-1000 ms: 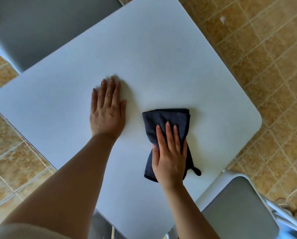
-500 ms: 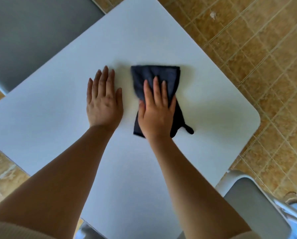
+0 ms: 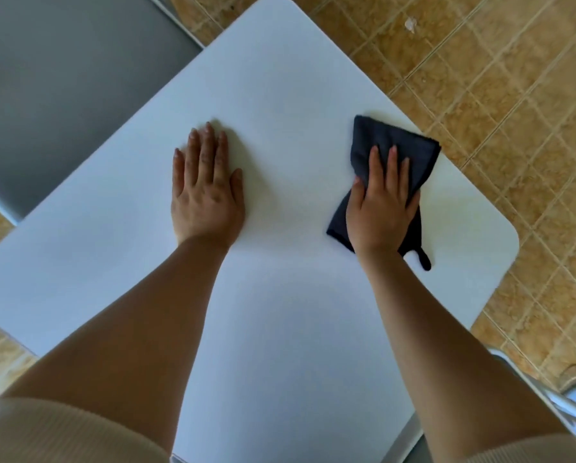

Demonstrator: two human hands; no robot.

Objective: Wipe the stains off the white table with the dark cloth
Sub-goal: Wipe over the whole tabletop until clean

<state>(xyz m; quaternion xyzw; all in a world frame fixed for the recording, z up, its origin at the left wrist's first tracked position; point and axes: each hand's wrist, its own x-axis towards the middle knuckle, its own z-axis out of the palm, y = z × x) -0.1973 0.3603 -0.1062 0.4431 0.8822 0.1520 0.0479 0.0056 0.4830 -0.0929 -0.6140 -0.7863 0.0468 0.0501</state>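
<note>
Moved since the earlier frame: the cloth [image 3: 392,155] and the right hand [image 3: 382,208] on it, from just beside the left hand to the right side of the frame, near the table's right edge.

Cloth: dark, folded, flat on the white table [image 3: 280,95], right of centre; upper corner close to the table edge; a small loop trails from its lower end.

Right hand: flat on top of the cloth, fingers stretched forward, palm pressing the cloth down rather than clenched around it.

Left hand [image 3: 204,192]: centre-left of the frame, spread flat and empty on the bare tabletop, well apart from the cloth.

Table: white, rounded corners, set diagonally in the frame; no stains can be made out.

Surroundings: tan tiled floor [image 3: 497,78] at upper right; grey chair seat [image 3: 62,78] at upper left; beige sleeves [image 3: 46,432] along the bottom edge.
</note>
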